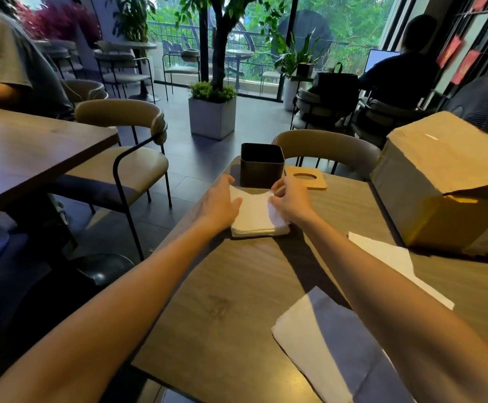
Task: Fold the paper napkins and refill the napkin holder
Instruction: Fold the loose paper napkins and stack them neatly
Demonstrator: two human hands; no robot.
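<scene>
stack: white folded napkins (254,221), square pile, layers show at near edge, top sheet rumpled on the right
stack place: on table (231,292), just in front of holder, between both hands
holder: black square box (261,167), upright, top open, inside too dark to tell
lid: wooden plate with oval slot (306,178), flat on table just right of holder
left hand: (218,203) fingers fairly straight along stack's left edge, thumb lying on top, pressing down, not gripping
right hand: (290,200) fingers curled, pinching stack's top layer at far right corner
loose napkins: one unfolded sheet (318,344) at near edge, another (388,257) partly under right forearm
box: cardboard (446,181), flap open, on table's right side
surface: grey-brown wood grain
room: café, beige chairs (132,161), second table (33,152) at left, potted tree in grey planter (212,117), glass wall with greenery, two seated people at the sides
</scene>
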